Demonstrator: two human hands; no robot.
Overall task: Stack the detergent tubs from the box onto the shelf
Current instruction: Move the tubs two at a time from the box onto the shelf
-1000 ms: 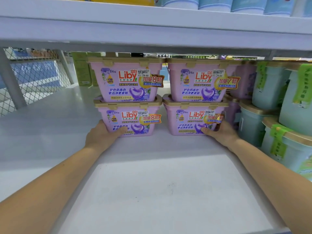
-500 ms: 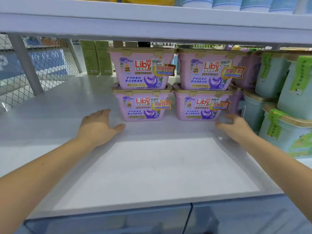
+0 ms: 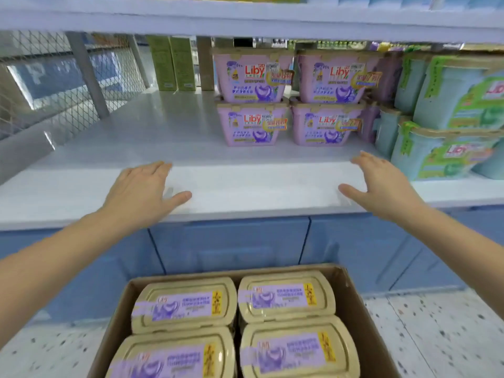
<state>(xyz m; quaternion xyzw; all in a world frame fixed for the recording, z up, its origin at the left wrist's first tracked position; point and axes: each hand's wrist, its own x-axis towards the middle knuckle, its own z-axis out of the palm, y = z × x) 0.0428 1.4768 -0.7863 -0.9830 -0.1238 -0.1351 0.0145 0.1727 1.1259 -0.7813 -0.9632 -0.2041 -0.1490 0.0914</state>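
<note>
Both hands, left hand (image 3: 141,192) and right hand (image 3: 381,184), empty, fingers spread. Risk: stacked Liby tubs (image 3: 289,98) at 12 o'clock toppling if next tub from box (image 3: 351,293) bumps them.

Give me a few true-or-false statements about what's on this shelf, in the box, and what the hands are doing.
1. Four purple tubs stand at the back of the shelf, two stacks of two. True.
2. The left hand is gripping a tub. False: it is open and empty over the shelf's front edge.
3. The cardboard box below the shelf shows four tubs with beige lids. True.
4. The right hand rests on the green-labelled tubs. False: it is open, empty, and apart from them.
5. The box sits on the shelf. False: it is down on the speckled floor.
</note>
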